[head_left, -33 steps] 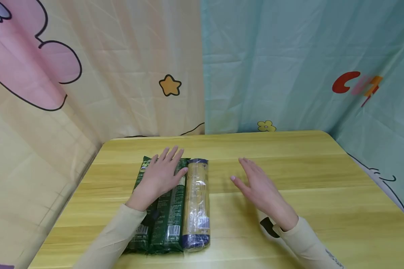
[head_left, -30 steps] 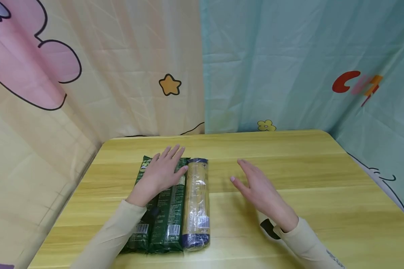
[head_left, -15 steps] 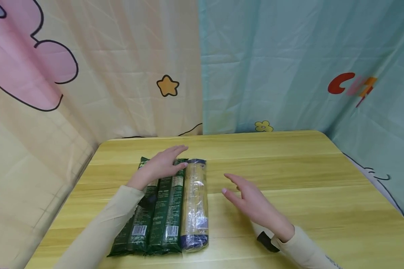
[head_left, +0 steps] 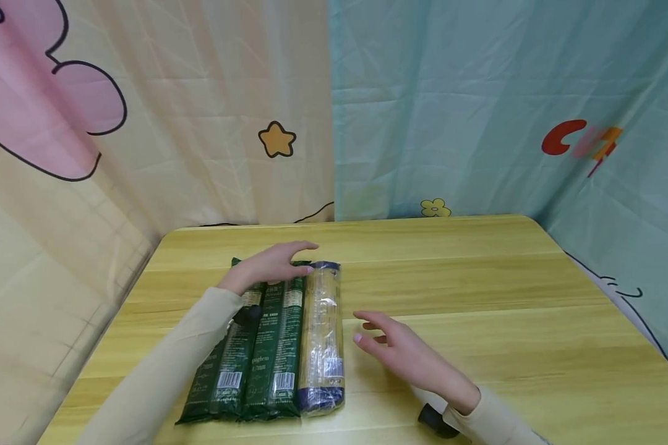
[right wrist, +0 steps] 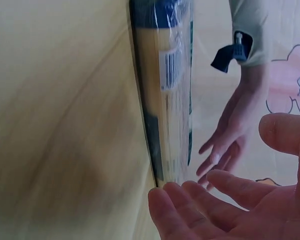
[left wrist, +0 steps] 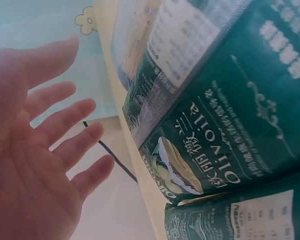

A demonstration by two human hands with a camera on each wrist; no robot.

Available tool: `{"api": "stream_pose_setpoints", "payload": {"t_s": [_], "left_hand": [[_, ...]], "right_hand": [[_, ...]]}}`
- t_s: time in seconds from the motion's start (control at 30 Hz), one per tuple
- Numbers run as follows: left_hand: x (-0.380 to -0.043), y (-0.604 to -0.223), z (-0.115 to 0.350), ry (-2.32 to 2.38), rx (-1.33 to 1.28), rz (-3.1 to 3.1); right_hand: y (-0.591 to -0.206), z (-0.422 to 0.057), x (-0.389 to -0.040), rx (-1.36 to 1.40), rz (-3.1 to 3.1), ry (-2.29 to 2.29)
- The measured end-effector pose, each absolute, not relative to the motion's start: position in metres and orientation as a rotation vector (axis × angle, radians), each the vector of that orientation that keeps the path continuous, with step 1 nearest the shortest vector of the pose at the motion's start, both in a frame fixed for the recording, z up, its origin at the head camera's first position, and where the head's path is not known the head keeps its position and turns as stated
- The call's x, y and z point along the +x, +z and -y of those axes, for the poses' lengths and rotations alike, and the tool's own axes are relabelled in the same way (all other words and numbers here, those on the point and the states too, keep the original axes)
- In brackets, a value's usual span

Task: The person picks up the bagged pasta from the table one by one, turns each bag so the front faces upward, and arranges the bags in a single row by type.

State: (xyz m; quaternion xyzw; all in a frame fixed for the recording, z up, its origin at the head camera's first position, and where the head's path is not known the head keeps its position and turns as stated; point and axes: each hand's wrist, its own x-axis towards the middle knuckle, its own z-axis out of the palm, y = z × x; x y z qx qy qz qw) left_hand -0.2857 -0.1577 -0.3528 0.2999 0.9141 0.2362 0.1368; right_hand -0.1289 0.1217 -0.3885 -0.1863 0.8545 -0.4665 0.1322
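Note:
Two dark green spaghetti packets (head_left: 275,355) lie side by side on the table, long sides running away from me. Against their right side lies a clear pack of dry noodles (head_left: 321,334) with purple ends. My left hand (head_left: 269,264) hovers over the far end of the packets and covers part of them. In the left wrist view its fingers (left wrist: 65,120) are spread and hold nothing, apart from the green packet (left wrist: 210,120). Just right of the clear pack, my right hand (head_left: 403,352) hangs above the table with loosely bent fingers, also holding nothing.
The wooden table (head_left: 479,278) extends to the right of the packs. Its far edge meets a cream curtain (head_left: 211,123) on the left and a blue-green curtain (head_left: 451,93) on the right. A dark wrist strap (head_left: 436,422) hangs below the right wrist.
My left hand has turned from a flat, spread pose to a sideways one, uncovering more of the green packets. My right hand has moved left and nearer to me, its fingers bending more.

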Motion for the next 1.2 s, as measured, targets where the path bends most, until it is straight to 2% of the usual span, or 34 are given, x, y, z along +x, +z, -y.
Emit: {"api": "stream_pose_setpoints", "payload": {"t_s": [0.53,1.2], "left_hand": [[-0.307,-0.351,0.144,0.703,0.952,-2.459],[-0.329,-0.357,0.137,0.918,0.852,-2.272]], "right_hand": [[-0.397,-0.106,-0.114,-0.546,-2.22,-1.448],[-0.406,-0.093,-0.099,-0.436,-2.14,-1.601]]}}
